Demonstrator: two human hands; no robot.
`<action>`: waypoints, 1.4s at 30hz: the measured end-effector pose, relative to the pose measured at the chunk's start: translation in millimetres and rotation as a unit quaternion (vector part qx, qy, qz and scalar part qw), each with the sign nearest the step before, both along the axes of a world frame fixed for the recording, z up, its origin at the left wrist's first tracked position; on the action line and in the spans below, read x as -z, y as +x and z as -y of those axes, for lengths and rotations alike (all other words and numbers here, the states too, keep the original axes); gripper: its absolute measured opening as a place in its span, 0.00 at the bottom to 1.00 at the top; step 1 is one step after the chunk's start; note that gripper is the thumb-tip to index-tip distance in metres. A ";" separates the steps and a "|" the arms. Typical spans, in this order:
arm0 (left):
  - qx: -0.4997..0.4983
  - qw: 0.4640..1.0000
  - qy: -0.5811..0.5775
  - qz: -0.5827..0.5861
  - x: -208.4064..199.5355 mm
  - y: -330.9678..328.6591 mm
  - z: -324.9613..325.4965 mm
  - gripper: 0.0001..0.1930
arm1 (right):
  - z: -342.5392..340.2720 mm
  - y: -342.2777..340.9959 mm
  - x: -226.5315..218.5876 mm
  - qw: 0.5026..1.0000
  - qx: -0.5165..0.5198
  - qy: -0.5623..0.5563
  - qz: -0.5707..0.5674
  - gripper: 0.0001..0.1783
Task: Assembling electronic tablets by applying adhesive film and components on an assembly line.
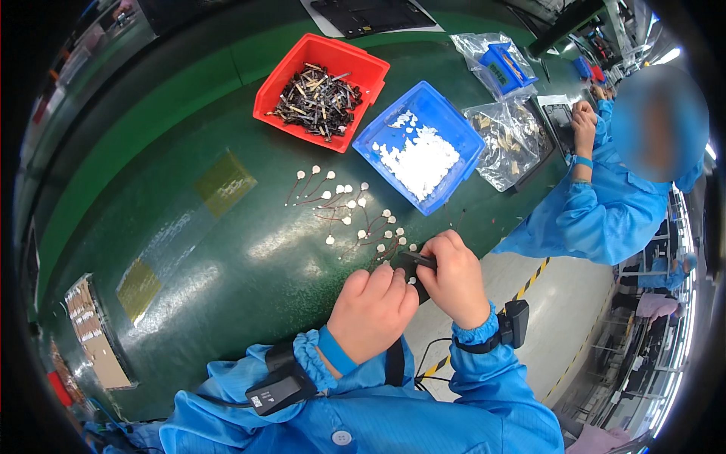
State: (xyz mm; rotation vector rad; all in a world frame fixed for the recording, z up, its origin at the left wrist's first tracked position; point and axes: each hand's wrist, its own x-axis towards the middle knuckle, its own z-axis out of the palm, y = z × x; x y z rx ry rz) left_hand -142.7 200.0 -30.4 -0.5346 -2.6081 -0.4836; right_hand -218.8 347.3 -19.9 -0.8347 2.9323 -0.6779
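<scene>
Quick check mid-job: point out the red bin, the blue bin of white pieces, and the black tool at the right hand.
Red bin [369, 80]: head view, bare inner wall.
Blue bin [448, 112]: head view, bare inner wall.
Black tool [418, 259]: head view, exposed shaft.

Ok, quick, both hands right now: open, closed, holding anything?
Left hand: curled near small white discs; whether it holds one cannot be told.
Right hand: closed, holding a slim black item.
</scene>
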 end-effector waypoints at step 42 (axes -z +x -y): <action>-0.009 0.979 0.190 0.078 -15.5 11.6 18.5 0.10 | -3.6 32.4 -1.1 0.994 -0.032 -0.107 0.004 0.10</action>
